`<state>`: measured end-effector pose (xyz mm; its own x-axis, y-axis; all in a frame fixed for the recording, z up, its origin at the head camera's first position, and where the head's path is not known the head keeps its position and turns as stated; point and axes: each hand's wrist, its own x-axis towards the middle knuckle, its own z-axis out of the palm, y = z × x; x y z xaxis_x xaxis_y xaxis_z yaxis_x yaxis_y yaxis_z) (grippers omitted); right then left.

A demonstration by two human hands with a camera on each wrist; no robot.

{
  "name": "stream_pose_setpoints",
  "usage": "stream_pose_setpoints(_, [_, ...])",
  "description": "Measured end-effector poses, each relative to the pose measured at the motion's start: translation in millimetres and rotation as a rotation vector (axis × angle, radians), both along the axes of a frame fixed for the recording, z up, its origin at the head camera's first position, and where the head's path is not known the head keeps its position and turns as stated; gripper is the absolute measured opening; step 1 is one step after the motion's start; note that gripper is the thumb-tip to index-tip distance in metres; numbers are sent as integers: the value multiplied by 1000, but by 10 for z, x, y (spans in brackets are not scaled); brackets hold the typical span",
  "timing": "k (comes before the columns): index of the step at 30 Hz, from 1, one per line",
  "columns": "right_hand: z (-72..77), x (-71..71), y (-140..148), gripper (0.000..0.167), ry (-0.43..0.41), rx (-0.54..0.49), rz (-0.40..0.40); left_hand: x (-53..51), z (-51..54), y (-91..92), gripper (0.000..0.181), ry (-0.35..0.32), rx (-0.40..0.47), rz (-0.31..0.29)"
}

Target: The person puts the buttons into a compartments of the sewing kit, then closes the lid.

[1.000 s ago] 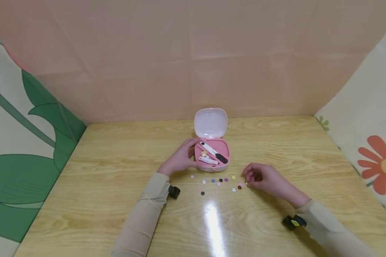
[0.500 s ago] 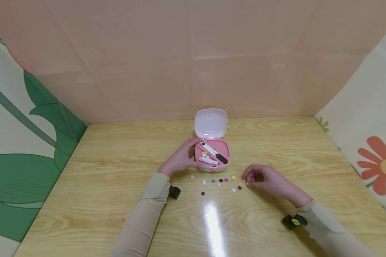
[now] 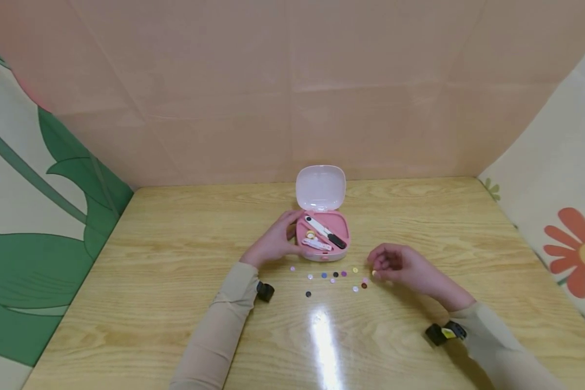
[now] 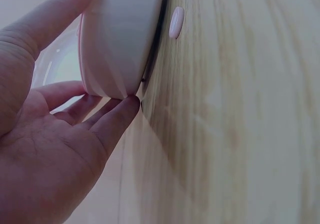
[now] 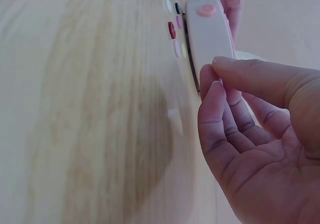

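A small pink sewing box (image 3: 324, 258) stands with its pale lid (image 3: 320, 187) raised. Inside lie a white-and-black tool (image 3: 325, 232), a rolled white strip (image 3: 317, 245) and a small yellowish item (image 3: 311, 235). My left hand (image 3: 275, 241) holds the box by its left side, thumb at the front and fingers behind. Just right of the scattered buttons, my right hand (image 3: 404, 268) pinches a yellow button (image 3: 374, 273) above the table. In the right wrist view, the thumb and fingertips of that hand (image 5: 260, 129) hide the button.
Several loose buttons lie in front of the box, among them a blue button (image 3: 324, 275), a dark red button (image 3: 364, 286), a yellow button (image 3: 355, 270) and a black button (image 3: 309, 294). The wooden table (image 3: 200, 227) meets a plain backdrop (image 3: 214, 108) behind.
My right hand has lifted slightly off the tabletop with the yellow button between its fingertips. My left hand stays on the box, and the loose buttons keep their places.
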<state>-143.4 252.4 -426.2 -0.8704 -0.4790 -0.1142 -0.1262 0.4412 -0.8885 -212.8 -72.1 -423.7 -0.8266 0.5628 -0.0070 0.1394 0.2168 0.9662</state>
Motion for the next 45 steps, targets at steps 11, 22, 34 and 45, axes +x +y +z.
stream_pose_setpoints(11, [28,-77,7,34,-8,-91,-28,-52,-103,-11,101,42,-34,24])
stream_pose_setpoints(22, [146,-220,-75,37,3,-148,-82,-53,-94,-8,100,56,-58,27])
stream_pose_setpoints(34, [304,-478,-255,34,6,-143,-152,-68,-94,-6,96,59,-38,15])
stream_pose_setpoints(45, [267,-607,-395,33,13,-126,-216,-75,-102,-4,98,43,-56,31])
